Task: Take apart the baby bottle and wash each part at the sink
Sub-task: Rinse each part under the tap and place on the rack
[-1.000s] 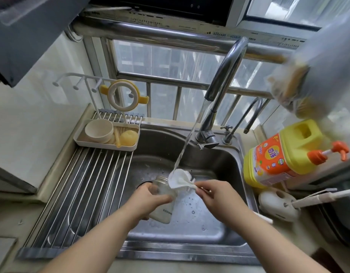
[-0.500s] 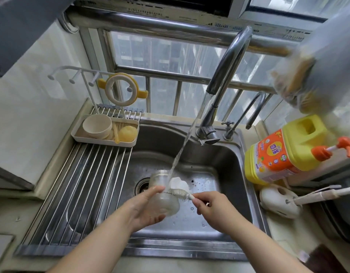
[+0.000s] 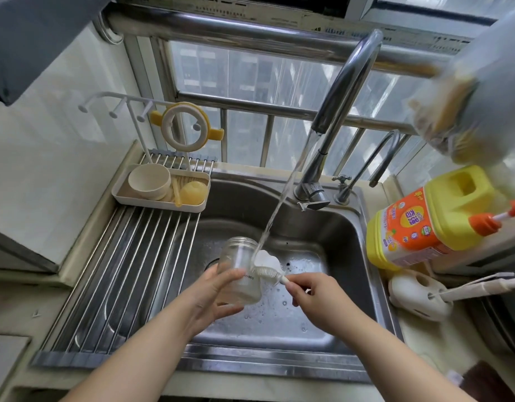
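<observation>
My left hand (image 3: 212, 297) grips the clear baby bottle body (image 3: 239, 271) over the steel sink (image 3: 346, 236), its open mouth tilted up and away. My right hand (image 3: 314, 294) pinches the handle of a white bottle brush (image 3: 269, 264), whose sponge and bristle head lies against the bottle's right side. Water streams from the tall faucet (image 3: 334, 111) onto the brush head. On the left, a beige tray (image 3: 160, 204) holds a beige cap (image 3: 149, 181) and a yellowish nipple (image 3: 194, 192). A yellow handled collar ring (image 3: 183, 129) hangs on the white rack above.
A steel roll-up drying rack (image 3: 114, 274) covers the sink's left part. A yellow detergent jug (image 3: 430, 219) with an orange pump lies at the right, a white brush holder (image 3: 418, 294) below it. A smaller tap (image 3: 366, 169) stands beside the faucet. A blurred bag (image 3: 465, 91) hangs upper right.
The brush head has come out of the bottle mouth and now lies against the bottle's outer right side. My left hand has tilted the bottle more upright.
</observation>
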### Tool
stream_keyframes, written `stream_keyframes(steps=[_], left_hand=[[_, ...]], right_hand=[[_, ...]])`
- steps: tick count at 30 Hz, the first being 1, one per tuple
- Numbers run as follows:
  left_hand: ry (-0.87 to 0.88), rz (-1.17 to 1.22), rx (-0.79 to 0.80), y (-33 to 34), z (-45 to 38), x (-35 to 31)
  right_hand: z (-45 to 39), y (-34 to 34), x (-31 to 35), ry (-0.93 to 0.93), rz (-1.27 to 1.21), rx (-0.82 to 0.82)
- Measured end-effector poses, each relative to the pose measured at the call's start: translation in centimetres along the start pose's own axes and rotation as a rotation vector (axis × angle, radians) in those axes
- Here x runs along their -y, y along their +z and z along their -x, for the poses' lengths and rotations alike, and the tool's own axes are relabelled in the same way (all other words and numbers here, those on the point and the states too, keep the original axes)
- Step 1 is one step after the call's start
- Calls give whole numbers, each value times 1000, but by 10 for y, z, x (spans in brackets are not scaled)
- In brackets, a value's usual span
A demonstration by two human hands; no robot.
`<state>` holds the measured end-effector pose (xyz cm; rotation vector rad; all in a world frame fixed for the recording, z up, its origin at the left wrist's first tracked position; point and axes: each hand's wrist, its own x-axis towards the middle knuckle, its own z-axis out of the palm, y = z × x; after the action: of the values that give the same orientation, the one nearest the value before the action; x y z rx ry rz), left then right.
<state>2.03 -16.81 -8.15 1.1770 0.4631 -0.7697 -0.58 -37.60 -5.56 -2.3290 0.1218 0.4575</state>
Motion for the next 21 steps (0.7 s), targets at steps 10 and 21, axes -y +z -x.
stream_keyframes(steps=[10, 21], left_hand=[[174, -255, -163, 8, -1, 2], [300, -398, -257, 11, 1, 2]], right_hand=[[5, 4, 3, 49, -60, -19], [12, 4, -1, 58, -22, -27]])
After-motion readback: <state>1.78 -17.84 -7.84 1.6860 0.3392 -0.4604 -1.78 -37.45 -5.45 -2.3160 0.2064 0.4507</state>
